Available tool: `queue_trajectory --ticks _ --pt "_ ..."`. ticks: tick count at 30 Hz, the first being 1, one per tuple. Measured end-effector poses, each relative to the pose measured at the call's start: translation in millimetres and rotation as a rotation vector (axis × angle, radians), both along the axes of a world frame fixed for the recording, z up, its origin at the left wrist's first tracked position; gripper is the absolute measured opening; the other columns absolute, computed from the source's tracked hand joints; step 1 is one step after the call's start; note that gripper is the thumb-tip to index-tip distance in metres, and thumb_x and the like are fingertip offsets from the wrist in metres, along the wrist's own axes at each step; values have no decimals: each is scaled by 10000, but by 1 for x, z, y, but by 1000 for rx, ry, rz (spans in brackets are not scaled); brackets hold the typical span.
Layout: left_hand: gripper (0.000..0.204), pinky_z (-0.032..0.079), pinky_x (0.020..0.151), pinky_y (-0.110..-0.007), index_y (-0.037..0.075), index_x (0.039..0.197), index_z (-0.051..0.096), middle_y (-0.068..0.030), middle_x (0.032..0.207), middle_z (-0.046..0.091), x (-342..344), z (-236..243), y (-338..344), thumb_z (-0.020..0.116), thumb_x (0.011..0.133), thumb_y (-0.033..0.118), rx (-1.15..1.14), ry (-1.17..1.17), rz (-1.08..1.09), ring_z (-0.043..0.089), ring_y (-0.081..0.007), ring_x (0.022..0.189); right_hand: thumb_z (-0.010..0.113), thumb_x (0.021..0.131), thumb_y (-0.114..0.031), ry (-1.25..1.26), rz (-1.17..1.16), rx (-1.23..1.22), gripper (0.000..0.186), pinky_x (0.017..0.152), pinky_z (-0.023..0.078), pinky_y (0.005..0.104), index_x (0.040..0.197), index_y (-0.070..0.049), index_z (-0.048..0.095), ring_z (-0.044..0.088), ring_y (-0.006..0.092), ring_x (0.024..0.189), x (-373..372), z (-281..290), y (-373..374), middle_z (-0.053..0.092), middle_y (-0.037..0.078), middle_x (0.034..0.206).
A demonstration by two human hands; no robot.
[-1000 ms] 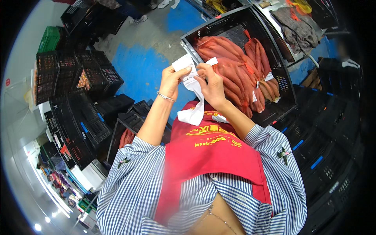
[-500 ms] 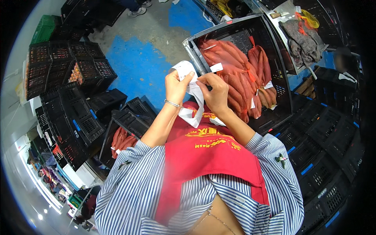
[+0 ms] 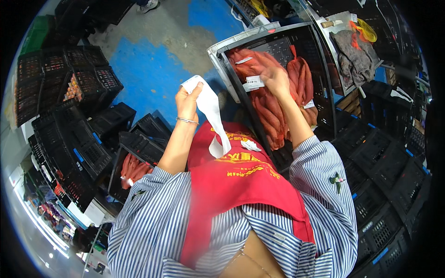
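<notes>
My left hand [image 3: 189, 102] pinches a strip of white paper labels [image 3: 209, 103], whose free end curls down in front of my red apron [image 3: 245, 171]. Over the black crate my right hand [image 3: 276, 82] reaches down onto long reddish root vegetables in red mesh bags [image 3: 269, 111]. Its fingers are smeared by motion, so their grip is unclear. Right beside those fingertips is a white printed label [image 3: 253, 83]; whether they touch it I cannot tell. Other white labels lie on the bags, and a crumpled white paper [image 3: 250, 145] rests on my apron.
The black crate [image 3: 330, 92] stands tilted at my right front, beside a pale crate edge [image 3: 214, 58]. Stacked black crates [image 3: 69, 78] rise on the left, and more [image 3: 384, 176] on the right. A grey cloth [image 3: 354, 58] lies beyond the crate. The floor [image 3: 143, 69] is blue and grey.
My right hand has left the label strip and moved right and forward over the mesh bags. My left hand, still holding the strip, has shifted slightly left, and the strip hangs longer.
</notes>
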State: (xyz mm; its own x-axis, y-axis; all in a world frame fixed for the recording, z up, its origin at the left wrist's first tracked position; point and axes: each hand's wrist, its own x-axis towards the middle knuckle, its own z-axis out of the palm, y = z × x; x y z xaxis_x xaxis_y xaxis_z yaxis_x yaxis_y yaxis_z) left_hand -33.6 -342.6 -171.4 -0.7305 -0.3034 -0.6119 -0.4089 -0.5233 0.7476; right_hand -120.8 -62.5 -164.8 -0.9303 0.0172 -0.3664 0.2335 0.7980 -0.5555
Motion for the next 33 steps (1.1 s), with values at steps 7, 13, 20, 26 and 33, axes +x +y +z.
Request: queue_trajectory --ticks 7,13,20,26,33 --pt "220 523 780 -279 20 1066 666 -63 1006 707 0 0 2 721 856 47 32 12 -28 672 -138 886 699 730 -165 103 55 164 71 694 506 483 736 -113 652 664 358 790 11 -23 -29 685 148 776" --pt "201 533 771 -285 27 1056 678 -69 998 717 -3 -3 -3 718 862 60 8 -3 -35 681 -147 872 721 707 -146 207 151 244 165 680 500 486 781 -55 605 643 369 782 26 -37 -28 663 168 773" --pt "190 536 773 -286 27 1058 679 -75 1008 718 -5 0 1 705 872 57 27 22 -42 684 -154 870 795 658 -173 333 343 313 410 721 503 453 983 -69 566 587 314 926 33 -43 -26 624 119 921" --pt "241 525 796 -279 11 1101 658 -64 1038 706 -12 20 0 703 882 101 90 56 -46 675 -142 914 766 695 -127 441 275 475 470 757 473 426 1118 -99 562 541 279 1038 28 -19 -38 561 94 1048" --pt "217 506 822 -271 9 1097 669 -57 1043 702 -21 38 19 671 909 120 122 153 -183 659 -132 939 683 863 -14 -51 -152 -1216 317 745 481 246 1141 -17 531 598 100 840 27 30 -92 624 45 934"
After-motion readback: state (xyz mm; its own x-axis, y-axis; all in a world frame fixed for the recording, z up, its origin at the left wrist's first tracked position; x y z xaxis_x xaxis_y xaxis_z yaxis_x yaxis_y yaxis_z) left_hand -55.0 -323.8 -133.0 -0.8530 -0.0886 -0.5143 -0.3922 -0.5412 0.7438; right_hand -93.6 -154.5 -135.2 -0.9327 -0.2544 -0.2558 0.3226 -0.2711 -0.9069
